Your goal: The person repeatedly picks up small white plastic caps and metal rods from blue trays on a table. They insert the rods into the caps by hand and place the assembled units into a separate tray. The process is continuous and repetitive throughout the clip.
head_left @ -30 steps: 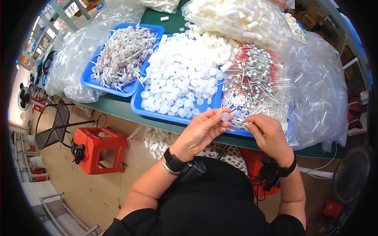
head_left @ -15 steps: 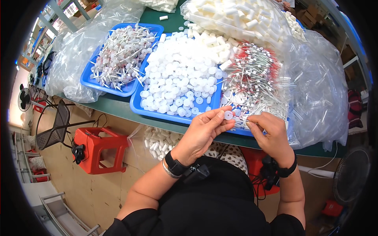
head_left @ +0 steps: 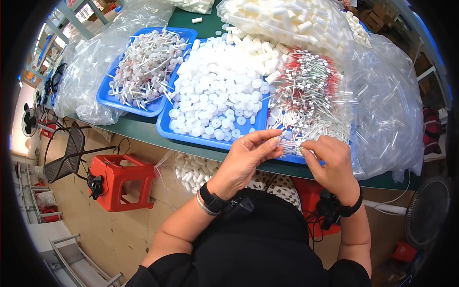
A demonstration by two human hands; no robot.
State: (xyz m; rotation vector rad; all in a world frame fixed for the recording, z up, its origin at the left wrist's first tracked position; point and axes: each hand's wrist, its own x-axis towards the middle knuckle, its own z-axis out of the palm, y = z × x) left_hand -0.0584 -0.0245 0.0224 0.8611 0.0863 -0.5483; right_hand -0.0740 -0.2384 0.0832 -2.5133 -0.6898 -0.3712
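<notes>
My left hand (head_left: 251, 155) pinches a small translucent white disc (head_left: 279, 138) between thumb and fingertips, seen nearly edge-on. Close to its right, my right hand (head_left: 330, 160) has thumb and forefinger closed on a thin white-ended pin (head_left: 297, 144), whose far end points toward the disc. Whether the pin touches the disc is too small to tell. Beyond my left hand, a blue tray (head_left: 184, 135) is heaped with discs like it. Just behind my right hand lies a pile of thin pins (head_left: 311, 91) with red and white ends in another blue tray.
At the left, a third blue tray (head_left: 106, 99) holds pins with discs on them. A clear bag (head_left: 296, 21) of cream-coloured cylinders sits at the back, and crumpled plastic bags (head_left: 387, 105) flank the trays. A red stool (head_left: 122, 182) and a fan (head_left: 427, 213) stand below the table.
The disc in my left hand has turned from facing up to nearly edge-on, toward the pin. My right hand has barely moved.
</notes>
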